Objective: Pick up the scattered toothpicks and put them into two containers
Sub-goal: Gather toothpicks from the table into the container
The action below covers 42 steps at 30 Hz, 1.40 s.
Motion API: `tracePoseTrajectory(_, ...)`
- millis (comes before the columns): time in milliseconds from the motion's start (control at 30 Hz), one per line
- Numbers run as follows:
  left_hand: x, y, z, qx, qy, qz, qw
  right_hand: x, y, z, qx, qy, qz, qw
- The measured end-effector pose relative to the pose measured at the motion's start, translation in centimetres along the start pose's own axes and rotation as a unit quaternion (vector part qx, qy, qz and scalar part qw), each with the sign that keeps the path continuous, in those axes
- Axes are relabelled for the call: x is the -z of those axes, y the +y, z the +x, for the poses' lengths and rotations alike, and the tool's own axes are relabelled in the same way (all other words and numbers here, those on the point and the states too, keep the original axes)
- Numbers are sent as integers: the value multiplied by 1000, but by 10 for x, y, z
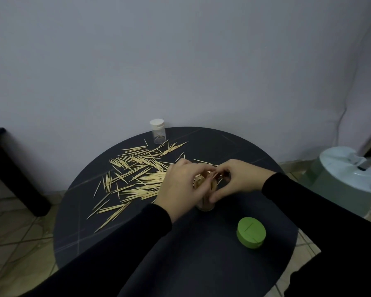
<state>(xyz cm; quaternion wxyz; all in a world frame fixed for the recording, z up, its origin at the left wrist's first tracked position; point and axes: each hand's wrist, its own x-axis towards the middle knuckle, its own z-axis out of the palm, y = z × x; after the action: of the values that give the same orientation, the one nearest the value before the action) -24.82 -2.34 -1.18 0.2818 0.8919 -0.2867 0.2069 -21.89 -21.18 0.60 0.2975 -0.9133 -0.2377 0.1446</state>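
Both arms are covered in long, plain black fabric sleeves, the left sleeve [107, 249] entering from about 7 o'clock and the right sleeve [321, 211] from about 4 o'clock. The cloth looks matte and smooth, with no visible pattern, logo, buttons or stitching. Each sleeve ends in a snug, simple cuff at the wrist. Beyond the cuffs, the bare left hand [180, 189] and bare right hand [238, 179] wear no gloves, rings or watch.
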Motion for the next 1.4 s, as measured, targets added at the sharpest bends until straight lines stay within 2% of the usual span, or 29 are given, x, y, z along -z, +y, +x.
tracePoseTrajectory(233, -2, -27, -7, -63, -12, 4, 998, -11, 10, -4, 14, 43, 4, 999)
tracePoseTrajectory(367, 3, -22, -9, -73, -58, 5, 996, -20, 16, -8, 30, 82, 34, 996)
tracePoseTrajectory(567, -1, -7, 0, -88, -140, 86, 982, -24, 19, -12, 58, 106, 53, 991)
tracePoseTrajectory(733, 8, -18, -1, -128, -75, 61, 987, -25, 17, -12, 63, 103, 50, 991)
tracePoseTrajectory(867, 18, -29, -4, -148, -71, 47, 985, -23, 20, -11, 51, 95, 37, 993)
tracePoseTrajectory(1033, 23, -33, -2, -133, -57, 74, 987, -21, 19, -12, 48, 96, 0, 994)
tracePoseTrajectory(1200, 15, -26, -8, -144, -113, 103, 978, -20, 22, -11, 50, 96, -17, 994)
tracePoseTrajectory(1333, 13, -23, -8, -115, -117, 60, 985, -19, 24, -7, 50, 92, -28, 994)
tracePoseTrajectory(1400, 11, -24, -8, -78, -143, 17, 986, -17, 23, -5, 47, 88, -33, 994)
